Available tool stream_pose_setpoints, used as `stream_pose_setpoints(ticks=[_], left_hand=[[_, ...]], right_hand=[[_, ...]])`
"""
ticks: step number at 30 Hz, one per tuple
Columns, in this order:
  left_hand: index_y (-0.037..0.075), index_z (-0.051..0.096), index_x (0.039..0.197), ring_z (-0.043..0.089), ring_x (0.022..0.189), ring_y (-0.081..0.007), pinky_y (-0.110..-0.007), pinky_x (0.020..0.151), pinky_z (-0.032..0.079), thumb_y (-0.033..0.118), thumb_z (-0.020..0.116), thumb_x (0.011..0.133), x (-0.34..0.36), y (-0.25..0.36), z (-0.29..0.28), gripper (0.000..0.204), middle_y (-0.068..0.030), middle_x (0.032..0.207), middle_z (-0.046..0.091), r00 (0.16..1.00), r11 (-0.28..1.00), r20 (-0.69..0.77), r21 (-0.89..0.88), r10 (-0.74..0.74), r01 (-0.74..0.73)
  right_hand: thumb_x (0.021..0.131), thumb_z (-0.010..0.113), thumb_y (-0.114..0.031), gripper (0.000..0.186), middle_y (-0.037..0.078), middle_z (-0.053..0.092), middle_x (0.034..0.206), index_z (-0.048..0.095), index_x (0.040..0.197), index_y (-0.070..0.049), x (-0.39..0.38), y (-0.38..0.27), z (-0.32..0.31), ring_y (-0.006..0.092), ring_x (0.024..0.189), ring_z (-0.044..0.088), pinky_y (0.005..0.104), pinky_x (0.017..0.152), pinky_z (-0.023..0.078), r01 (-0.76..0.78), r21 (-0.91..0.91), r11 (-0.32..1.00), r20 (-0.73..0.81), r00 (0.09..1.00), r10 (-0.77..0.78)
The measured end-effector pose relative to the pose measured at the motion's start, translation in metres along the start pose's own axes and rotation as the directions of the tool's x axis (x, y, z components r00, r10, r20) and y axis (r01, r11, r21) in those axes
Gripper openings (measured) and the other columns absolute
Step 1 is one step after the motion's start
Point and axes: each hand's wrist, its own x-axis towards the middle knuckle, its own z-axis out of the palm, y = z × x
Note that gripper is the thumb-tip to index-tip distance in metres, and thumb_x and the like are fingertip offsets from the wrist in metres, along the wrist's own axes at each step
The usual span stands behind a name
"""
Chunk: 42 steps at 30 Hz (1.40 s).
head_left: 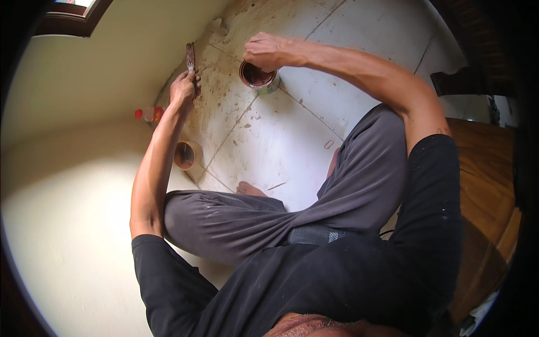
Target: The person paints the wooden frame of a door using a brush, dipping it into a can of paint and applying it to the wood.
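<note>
My left hand [184,90] is out at the left near the wall, its fingers closed around the handle of a fork [191,56]. The fork's tines point away from me and look smeared reddish brown. My right hand [264,51] is closed above the rim of an open paint can [267,86] that stands upright on the floor. Brown paint shows inside the can and on its rim. Whatever the right fingers grip is hidden by the hand.
A red-capped plastic bottle [149,114] and a brown cup-like container [187,155] stand by the wall, near my left forearm. The pale tiled floor [292,129] has brown stains. Wooden furniture [485,168] is at the right. A small loop [329,144] lies near my foot.
</note>
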Motion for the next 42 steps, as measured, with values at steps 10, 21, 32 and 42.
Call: stream_pose_setpoints(ticks=[10, 21, 32, 42], left_hand=[[0.009, 0.056, 0.092, 0.043, 0.050, -0.0074, -0.024, 0.042, 0.034, 0.025, 0.049, 0.100, 0.003, -0.011, -0.015, 0.019, 0.0037, 0.068, 0.048, 0.998, 0.998, 0.006, -0.002, 0.070, -0.070], [0.004, 0.056, 0.112, 0.048, 0.051, -0.0097, -0.024, 0.042, 0.039, 0.026, 0.052, 0.100, 0.024, -0.023, 0.008, 0.025, -0.0006, 0.073, 0.055, 0.998, 0.998, 0.043, -0.042, 0.042, -0.040], [0.008, 0.062, 0.093, 0.048, 0.051, -0.0097, -0.029, 0.045, 0.039, 0.027, 0.052, 0.098, 0.033, -0.023, 0.003, 0.022, 0.0010, 0.064, 0.053, 0.994, 0.982, -0.042, 0.167, 0.097, -0.089], [0.003, 0.066, 0.108, 0.055, 0.054, -0.0084, -0.024, 0.045, 0.043, 0.029, 0.061, 0.095, 0.055, -0.038, 0.042, 0.030, -0.0003, 0.075, 0.064, 0.971, 0.957, 0.008, -0.169, 0.240, -0.236]], right_hand=[[0.057, 0.067, -0.018, 0.016, 0.012, 0.066, 0.067, 0.070, 0.067, -0.005, 0.022, -0.012, 0.001, 0.0310, 0.064, 0.065, 0.0391, 0.053, 0.049, 0.080, 0.261, 0.962, 0.139, 0.983, -0.120], [0.056, 0.064, -0.029, 0.019, 0.005, 0.049, 0.058, 0.052, 0.056, -0.015, 0.005, 0.000, 0.070, 0.0235, 0.058, 0.056, 0.0365, 0.053, 0.044, 0.140, -0.048, 0.989, -0.572, 0.808, -0.143], [0.063, 0.067, -0.023, 0.011, 0.005, 0.067, 0.071, 0.067, 0.069, -0.013, 0.007, 0.005, 0.026, 0.0235, 0.075, 0.066, 0.0357, 0.062, 0.053, 0.094, 0.018, 0.995, -0.117, 0.989, -0.091], [0.072, 0.069, -0.016, 0.014, 0.020, 0.065, 0.070, 0.069, 0.070, -0.002, -0.009, 0.001, -0.009, 0.0359, 0.069, 0.067, 0.0426, 0.064, 0.054, -0.187, -0.075, 0.980, 0.307, 0.930, 0.201]])
